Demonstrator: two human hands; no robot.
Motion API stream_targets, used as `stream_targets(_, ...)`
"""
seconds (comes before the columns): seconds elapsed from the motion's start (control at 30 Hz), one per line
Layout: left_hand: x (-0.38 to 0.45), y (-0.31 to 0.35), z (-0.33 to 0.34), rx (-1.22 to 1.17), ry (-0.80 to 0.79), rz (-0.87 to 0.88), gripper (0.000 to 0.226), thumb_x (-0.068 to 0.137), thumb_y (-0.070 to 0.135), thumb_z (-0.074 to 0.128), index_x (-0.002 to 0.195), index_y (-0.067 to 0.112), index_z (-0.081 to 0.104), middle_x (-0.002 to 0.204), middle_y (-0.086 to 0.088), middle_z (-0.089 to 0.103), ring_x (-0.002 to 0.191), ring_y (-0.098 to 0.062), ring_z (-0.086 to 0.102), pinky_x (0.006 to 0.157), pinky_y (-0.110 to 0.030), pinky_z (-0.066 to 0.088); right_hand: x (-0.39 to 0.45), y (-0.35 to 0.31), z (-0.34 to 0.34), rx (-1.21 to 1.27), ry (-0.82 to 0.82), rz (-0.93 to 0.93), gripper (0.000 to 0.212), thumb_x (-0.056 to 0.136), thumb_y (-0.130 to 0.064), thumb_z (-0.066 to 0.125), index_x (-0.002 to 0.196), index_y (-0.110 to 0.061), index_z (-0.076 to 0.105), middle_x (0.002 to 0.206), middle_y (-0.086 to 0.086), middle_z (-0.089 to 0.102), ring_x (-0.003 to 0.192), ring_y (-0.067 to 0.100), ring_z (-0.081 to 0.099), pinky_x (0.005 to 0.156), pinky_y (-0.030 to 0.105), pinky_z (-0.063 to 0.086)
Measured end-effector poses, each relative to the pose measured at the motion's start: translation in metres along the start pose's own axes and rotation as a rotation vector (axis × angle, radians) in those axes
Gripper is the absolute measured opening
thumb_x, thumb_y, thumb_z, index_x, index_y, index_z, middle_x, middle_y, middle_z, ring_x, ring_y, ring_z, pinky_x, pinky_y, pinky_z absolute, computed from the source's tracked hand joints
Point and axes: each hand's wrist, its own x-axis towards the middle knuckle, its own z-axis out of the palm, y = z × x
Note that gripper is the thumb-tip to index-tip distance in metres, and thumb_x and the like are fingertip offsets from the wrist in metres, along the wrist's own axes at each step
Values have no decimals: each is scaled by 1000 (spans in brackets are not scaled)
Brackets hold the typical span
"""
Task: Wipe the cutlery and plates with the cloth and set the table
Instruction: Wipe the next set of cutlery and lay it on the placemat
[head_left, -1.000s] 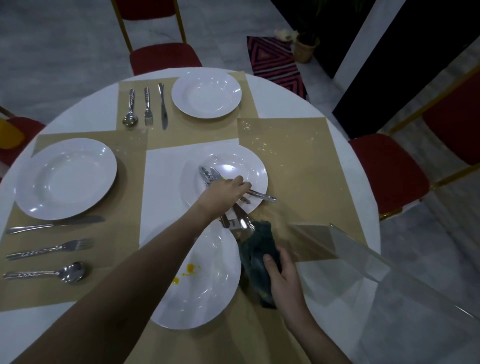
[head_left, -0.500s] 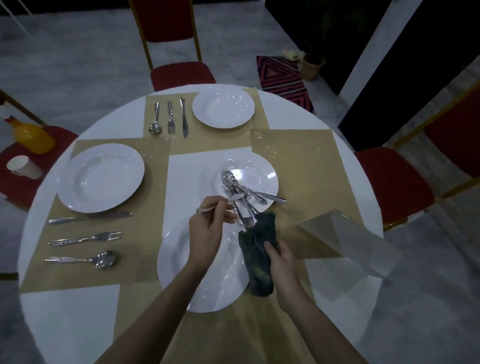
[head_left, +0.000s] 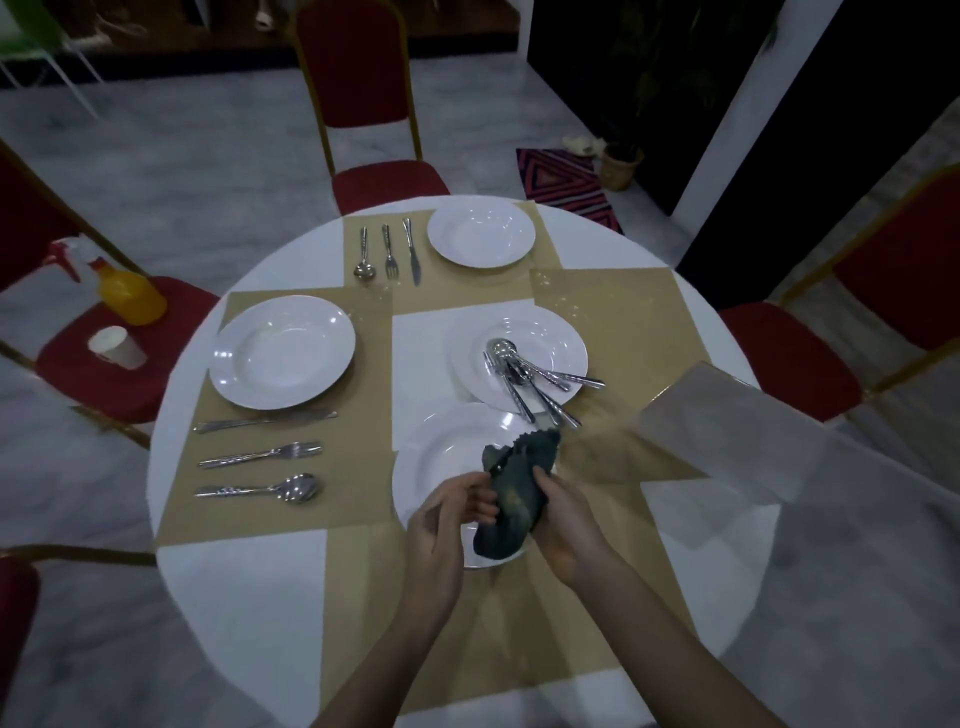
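Over the near white plate (head_left: 447, 457), my right hand (head_left: 566, 525) grips a dark cloth (head_left: 514, 499). My left hand (head_left: 447, 514) curls its fingers against the cloth's left side, holding a piece of cutlery that the cloth almost fully hides. Just beyond, a second plate (head_left: 550, 332) carries several loose pieces of cutlery (head_left: 530, 374). Two places are laid. The left one has a plate (head_left: 283, 351), knife (head_left: 265, 420), fork (head_left: 260, 454) and spoon (head_left: 257, 488). The far one has a plate (head_left: 480, 234), spoon (head_left: 364, 254), fork (head_left: 389, 252) and knife (head_left: 411, 249).
The round white table (head_left: 239, 623) bears tan placemats. A clear plastic sheet (head_left: 727, 431) hangs over its right edge. Red chairs ring the table. The left chair (head_left: 78, 384) holds an orange spray bottle (head_left: 130, 291) and a paper cup (head_left: 115, 347).
My left hand picked a piece of cutlery from the pile on the middle plate and brought it back to the cloth. Both hands now meet over the near plate.
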Motion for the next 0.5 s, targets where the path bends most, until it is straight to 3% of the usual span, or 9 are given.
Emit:
stream_targets(0.1,-21,-7,-10,17,-15,-27,37,92,22,38,102,12,72,83,-11,68,74,-21,63,68,-23,52,-16,18,0,87,-35,55,36,101,-24,46,122,3,60,115,21,68,105,27,66,87,34,52)
stream_targets(0.2,-40,-15,-13,81,-80,-79,34,97,17,40,106,21,73,84,-9,64,72,-11,57,65,-17,45,-28,40,-1,98,-22,111,36,98,-27,53,117,1,64,109,19,71,96,26,70,78,34,54)
stream_targets(0.3,-51,-17,-16,58,-134,-153,35,99,2,43,110,19,71,79,-8,64,68,-11,55,65,-19,46,-34,49,-6,31,75,51,36,94,-26,61,112,5,66,94,17,72,82,24,69,72,32,53)
stream_targets(0.37,-54,-20,-20,113,-143,-159,31,98,1,46,110,17,70,70,-6,64,61,-13,55,60,-23,47,-35,47,-9,-2,133,-13,31,92,-23,63,109,2,67,94,16,73,83,25,69,70,31,53)
stream_targets(0.43,-56,-22,-22,202,-169,-153,28,99,5,47,105,17,71,62,-6,62,54,-14,54,54,-26,47,-33,41,-13,-43,190,-64,26,92,-20,64,107,0,67,99,16,73,86,26,69,70,31,53)
stream_targets(0.5,-56,-21,-21,284,-226,-159,29,100,10,46,87,22,70,56,-3,60,48,-13,52,50,-27,44,-29,35,-17,-74,233,-79,23,92,-18,64,105,0,66,100,16,73,90,28,69,73,33,54)
